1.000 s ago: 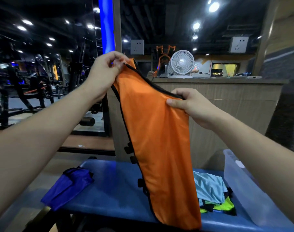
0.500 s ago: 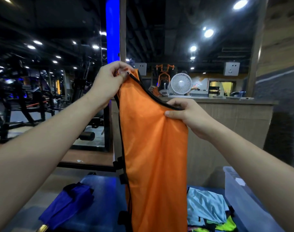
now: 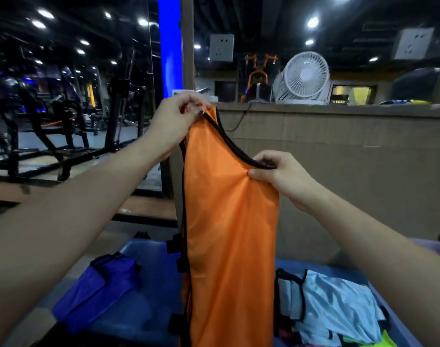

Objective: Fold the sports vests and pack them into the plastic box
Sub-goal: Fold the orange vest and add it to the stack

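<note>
Both hands, left hand [image 3: 175, 121] and right hand [image 3: 281, 175], pinch the orange vest [image 3: 229, 234] by slick trim, so it may slip, probably creasing the fold.

Orange vest [image 3: 229, 234] – smooth, faintly glossy cloth – against matt wood counter [image 3: 351, 171]

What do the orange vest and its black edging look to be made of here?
Orange vest: thin, smooth synthetic fabric, probably polyester; it has a slight sheen and hangs in soft folds from both hands. Black edging: looks like a thicker matte binding tape sewn along the edge; the weave is too small to tell.
</note>
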The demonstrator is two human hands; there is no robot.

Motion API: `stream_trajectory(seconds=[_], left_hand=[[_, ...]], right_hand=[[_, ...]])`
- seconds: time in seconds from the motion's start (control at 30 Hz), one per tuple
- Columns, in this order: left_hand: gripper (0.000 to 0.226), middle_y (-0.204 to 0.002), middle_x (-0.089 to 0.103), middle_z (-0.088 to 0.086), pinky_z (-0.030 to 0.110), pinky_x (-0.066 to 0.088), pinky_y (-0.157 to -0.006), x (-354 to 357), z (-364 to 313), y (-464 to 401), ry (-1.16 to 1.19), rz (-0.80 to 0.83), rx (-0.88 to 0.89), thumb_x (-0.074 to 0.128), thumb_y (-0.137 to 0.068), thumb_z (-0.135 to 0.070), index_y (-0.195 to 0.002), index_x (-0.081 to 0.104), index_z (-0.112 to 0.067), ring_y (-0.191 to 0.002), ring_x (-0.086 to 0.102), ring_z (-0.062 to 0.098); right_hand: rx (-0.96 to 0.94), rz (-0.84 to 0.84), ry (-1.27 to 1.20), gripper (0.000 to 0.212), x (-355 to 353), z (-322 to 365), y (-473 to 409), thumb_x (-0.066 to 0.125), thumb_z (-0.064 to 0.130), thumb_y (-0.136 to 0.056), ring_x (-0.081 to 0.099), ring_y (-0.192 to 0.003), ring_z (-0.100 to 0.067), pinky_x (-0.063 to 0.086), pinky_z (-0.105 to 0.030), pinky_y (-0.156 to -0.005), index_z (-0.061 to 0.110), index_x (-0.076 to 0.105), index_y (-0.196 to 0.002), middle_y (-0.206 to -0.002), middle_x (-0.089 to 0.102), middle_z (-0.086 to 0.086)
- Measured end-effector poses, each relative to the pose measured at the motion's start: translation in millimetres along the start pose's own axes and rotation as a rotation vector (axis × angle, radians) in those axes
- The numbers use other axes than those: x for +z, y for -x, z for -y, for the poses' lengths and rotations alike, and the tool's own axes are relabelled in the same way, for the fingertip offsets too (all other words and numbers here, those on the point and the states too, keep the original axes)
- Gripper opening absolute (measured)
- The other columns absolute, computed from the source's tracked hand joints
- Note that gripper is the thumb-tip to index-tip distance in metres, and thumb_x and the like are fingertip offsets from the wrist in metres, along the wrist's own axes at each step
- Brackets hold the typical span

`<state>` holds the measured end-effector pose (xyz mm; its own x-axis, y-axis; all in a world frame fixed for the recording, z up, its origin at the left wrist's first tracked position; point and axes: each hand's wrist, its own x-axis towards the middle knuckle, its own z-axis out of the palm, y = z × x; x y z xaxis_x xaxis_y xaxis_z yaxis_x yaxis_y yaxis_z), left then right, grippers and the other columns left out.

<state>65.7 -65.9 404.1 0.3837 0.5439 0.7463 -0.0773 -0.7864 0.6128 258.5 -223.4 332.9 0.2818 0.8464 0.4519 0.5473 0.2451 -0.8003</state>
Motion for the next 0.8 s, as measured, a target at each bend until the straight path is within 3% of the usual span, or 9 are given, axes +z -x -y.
stream_trajectory(seconds=[0.07, 0.23, 0.37, 0.47, 0.6, 0.8], left_hand=[[0.026, -0.096, 0.069, -0.015, 0.020, 0.047, -0.087, 13.8, 38.2, -6.1, -0.022, 0.013, -0.049, 0.058, -0.097, -0.006, -0.093, 0.072, -0.027, -0.090, 0.061, -0.006], [0.027, -0.098, 0.070, -0.009, 0.022, 0.047, -0.072, 47.2, 121.9, -19.0, -0.072, 0.014, -0.149, 0.057, -0.099, -0.011, -0.092, 0.073, -0.031, -0.085, 0.062, 0.004], [0.031, -0.091, 0.068, -0.016, 0.013, 0.043, -0.072, 63.6, 161.7, -6.8, -0.055, 0.069, -0.104, 0.058, -0.096, -0.002, -0.089, 0.072, -0.029, -0.081, 0.060, -0.009], [0.026, -0.087, 0.066, -0.018, 0.010, 0.041, -0.068, 65.6, 176.4, 7.7, -0.062, 0.093, -0.120, 0.059, -0.095, -0.002, -0.092, 0.074, -0.022, -0.076, 0.059, -0.009], [0.028, -0.103, 0.068, -0.014, 0.021, 0.048, -0.082, 63.5, 181.3, 33.3, -0.095, 0.124, -0.141, 0.058, -0.097, -0.005, -0.094, 0.073, -0.028, -0.093, 0.061, -0.005], [0.040, -0.096, 0.061, -0.015, 0.025, 0.045, -0.088, 58.0, 165.8, 91.0, -0.118, 0.235, -0.087, 0.060, -0.093, -0.002, -0.090, 0.069, -0.041, -0.094, 0.059, 0.003]], right_hand=[[0.023, -0.005, 0.047, 0.008, 11.9, -36.3, -21.5, 0.075, 0.009, -0.085, 0.063, -0.077, -0.009, 0.048, -0.031, -0.074, 0.016, 0.071, -0.083, -0.080, 0.067, 0.005], [0.089, -0.024, 0.124, 0.006, 33.7, -111.7, -71.8, 0.074, 0.008, -0.085, 0.062, -0.073, -0.007, 0.048, -0.024, -0.066, 0.013, 0.071, -0.085, -0.078, 0.067, 0.005], [0.114, 0.004, 0.119, 0.016, 46.2, -158.0, -89.5, 0.074, 0.003, -0.082, 0.059, -0.070, -0.008, 0.045, -0.028, -0.067, 0.017, 0.069, -0.079, -0.073, 0.064, 0.006], [0.087, 0.019, 0.183, 0.017, 54.8, -179.9, -89.0, 0.075, 0.003, -0.081, 0.061, -0.073, -0.006, 0.048, -0.029, -0.070, 0.019, 0.070, -0.081, -0.076, 0.066, 0.008], [0.030, 0.022, 0.248, 0.022, 58.7, -192.8, -74.9, 0.073, -0.004, -0.078, 0.059, -0.074, -0.001, 0.045, -0.023, -0.070, 0.017, 0.068, -0.083, -0.078, 0.064, 0.010], [-0.001, 0.037, 0.339, 0.038, 61.0, -201.3, -28.9, 0.064, -0.013, -0.073, 0.057, -0.076, -0.005, 0.043, -0.017, -0.071, 0.024, 0.060, -0.074, -0.083, 0.063, 0.003]])
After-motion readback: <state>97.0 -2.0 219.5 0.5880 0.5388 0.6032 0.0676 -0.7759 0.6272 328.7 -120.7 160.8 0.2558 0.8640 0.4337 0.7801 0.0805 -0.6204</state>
